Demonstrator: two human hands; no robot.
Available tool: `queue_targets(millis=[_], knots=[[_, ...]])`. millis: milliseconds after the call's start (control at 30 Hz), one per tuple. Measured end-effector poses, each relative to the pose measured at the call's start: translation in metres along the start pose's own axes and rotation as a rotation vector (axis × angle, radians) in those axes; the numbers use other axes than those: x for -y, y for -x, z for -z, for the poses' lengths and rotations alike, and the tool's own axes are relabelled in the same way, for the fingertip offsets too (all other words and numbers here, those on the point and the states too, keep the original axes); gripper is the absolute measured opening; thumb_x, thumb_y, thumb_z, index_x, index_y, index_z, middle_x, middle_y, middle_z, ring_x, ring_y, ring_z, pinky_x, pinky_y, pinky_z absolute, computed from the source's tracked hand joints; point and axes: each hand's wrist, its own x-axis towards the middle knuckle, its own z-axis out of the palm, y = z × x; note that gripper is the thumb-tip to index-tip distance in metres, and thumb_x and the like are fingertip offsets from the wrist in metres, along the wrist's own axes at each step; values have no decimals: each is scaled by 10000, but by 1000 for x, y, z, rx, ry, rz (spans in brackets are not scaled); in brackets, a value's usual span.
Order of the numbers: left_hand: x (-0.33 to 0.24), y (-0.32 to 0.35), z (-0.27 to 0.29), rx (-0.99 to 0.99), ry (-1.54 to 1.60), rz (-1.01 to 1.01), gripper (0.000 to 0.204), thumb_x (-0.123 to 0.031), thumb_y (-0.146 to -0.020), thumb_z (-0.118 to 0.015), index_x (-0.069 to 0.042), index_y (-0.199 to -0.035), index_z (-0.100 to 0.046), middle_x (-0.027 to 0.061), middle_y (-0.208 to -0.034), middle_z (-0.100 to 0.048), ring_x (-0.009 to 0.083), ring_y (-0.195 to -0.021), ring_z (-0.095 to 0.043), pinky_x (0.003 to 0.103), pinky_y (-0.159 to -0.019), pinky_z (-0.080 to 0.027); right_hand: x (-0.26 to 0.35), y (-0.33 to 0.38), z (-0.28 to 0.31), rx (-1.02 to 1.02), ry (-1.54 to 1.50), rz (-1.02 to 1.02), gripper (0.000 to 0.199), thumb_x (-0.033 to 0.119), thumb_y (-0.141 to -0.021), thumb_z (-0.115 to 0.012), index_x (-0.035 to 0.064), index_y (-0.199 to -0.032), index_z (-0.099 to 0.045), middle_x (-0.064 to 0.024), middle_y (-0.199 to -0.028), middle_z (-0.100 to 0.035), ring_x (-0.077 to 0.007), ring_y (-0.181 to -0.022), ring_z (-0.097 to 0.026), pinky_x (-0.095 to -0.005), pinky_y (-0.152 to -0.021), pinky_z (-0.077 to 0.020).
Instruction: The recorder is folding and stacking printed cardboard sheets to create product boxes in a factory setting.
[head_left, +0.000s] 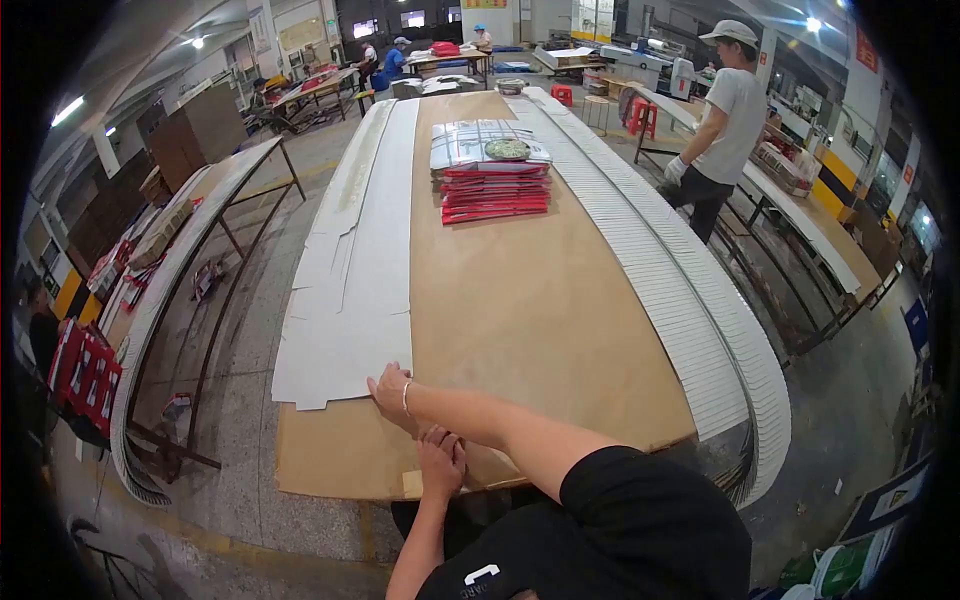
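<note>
A long white cardboard sheet, with notched edges and slits, lies along the left half of the brown-covered table. At the sheet's near right corner is my right hand, its fingers closed on the edge; a bracelet circles that wrist. My left hand is just nearer to me, under the right forearm, with its fingers curled in. Whatever it may hold is hidden. Farther up the table stands a stack of red and white printed packages, with a round patterned object on top.
A long row of overlapping white card pieces runs down the table's right side. A person in a white cap stands beyond it. Another long table is on the left, bearing packages. Red stools stand at the back right.
</note>
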Motion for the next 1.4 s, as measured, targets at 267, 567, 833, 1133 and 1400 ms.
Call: queue_targets(millis=[267,567,833,1133,1400], knots=[[-8,-5,9,-296,495,266,366,-14,-911,-526,-20,-1273,-574,166,-1284,-556,308,-1145,-574,430,-983,-467,-76,60,-24,-555,-484,172,250,161,-892,-544,-1,-1081,-565,-224,-986,-656,-370,-899,-669,-431,-687,-553],[-2,18,-5,-147,1853,863,538,-189,-967,-605,-14,-1427,-388,131,-1340,-539,244,-1182,-571,405,-992,-500,-184,307,-91,-422,-385,28,522,271,-901,-642,179,-1391,-489,-176,-1435,-485,-354,-1356,-428,-530,-1102,-344],[-81,29,-55,276,1080,526,381,-162,-909,-652,26,-1233,-591,110,-1194,-651,173,-1085,-600,321,-933,-479,-86,365,-56,-426,-553,36,527,150,-848,-618,193,-1367,-541,-143,-1400,-529,-324,-1309,-495,-501,-1075,-372],[-118,-34,69,675,-109,-265,930,-356,-693,-849,-177,-1484,-393,195,-1521,-362,383,-1390,-365,514,-1122,-327,-122,458,-128,-470,-958,-7,518,21,-813,-617,236,-1283,-642,-48,-1379,-586,-293,-1358,-472,-572,-1170,-223],[-99,-17,20,933,-71,-352,976,-383,-719,-817,-212,-1530,-300,144,-1611,-200,395,-1464,-218,539,-1165,-234,-132,495,-128,-272,-713,-238,601,137,-691,-764,324,-1253,-659,27,-1437,-540,-311,-1392,-405,-629,-1117,-149]])
